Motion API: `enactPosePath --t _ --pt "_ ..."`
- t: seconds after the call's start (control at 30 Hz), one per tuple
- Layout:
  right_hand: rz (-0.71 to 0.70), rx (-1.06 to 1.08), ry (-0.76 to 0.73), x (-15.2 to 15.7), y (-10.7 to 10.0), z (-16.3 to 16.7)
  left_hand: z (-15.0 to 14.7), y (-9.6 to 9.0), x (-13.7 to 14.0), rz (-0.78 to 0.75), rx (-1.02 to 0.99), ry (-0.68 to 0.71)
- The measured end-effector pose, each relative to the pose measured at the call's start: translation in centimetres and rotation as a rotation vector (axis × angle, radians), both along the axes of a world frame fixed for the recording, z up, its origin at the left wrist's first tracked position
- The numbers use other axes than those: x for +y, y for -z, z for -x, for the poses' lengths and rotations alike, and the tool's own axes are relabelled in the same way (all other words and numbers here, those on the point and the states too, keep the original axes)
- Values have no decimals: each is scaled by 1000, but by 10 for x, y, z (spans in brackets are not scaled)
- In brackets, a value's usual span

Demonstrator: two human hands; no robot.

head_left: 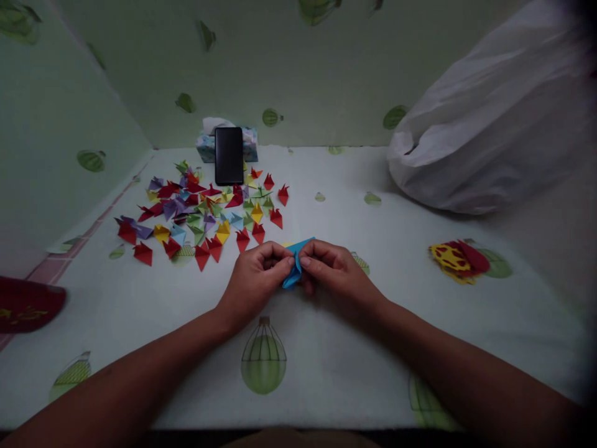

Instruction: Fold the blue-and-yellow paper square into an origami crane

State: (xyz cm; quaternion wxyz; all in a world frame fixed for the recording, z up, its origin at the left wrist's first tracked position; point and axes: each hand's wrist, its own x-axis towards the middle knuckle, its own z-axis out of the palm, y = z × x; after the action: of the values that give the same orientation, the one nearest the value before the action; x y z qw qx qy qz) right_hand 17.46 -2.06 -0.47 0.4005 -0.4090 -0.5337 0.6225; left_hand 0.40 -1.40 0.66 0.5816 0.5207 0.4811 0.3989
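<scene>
Fingers of the left hand and right hand cover much of the folded blue paper, so its full shape is hard to make out. Both hands pinch it between thumb and fingers, at the clock's centre over the bench. Bright blue, it shows a straight edge towards one o'clock, a curled flap between the thumbs and a narrow end towards seven. Small folded paper pieces crowd ten o'clock. At eleven, a black device partly hides a tissue box. The frame cuts off a red object at nine.
</scene>
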Motion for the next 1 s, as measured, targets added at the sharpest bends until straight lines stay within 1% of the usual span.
enactPosePath --t 0.13,0.33,0.5,0.6,0.73,0.87,0.93,1.0 --pt "29 35 -3 0 1 0 0 0 0 -10 -1 -2" --pt "13 -43 15 1 -2 1 0 2 -2 -37 57 -9" --pt "-14 -126 56 0 -5 3 -1 3 -3 -49 66 -15" --pt "-67 -180 83 -1 -3 3 -1 3 -3 -47 61 -13" --pt "-179 -261 122 -1 -2 4 -1 3 -3 -53 53 9" --pt "-263 -355 143 -1 -2 4 0 5 -2 -98 77 42" --pt "-280 -387 133 -1 -2 4 1 6 -1 -135 107 61" --pt "-263 -376 114 -1 -2 3 2 6 -1 -184 148 76"
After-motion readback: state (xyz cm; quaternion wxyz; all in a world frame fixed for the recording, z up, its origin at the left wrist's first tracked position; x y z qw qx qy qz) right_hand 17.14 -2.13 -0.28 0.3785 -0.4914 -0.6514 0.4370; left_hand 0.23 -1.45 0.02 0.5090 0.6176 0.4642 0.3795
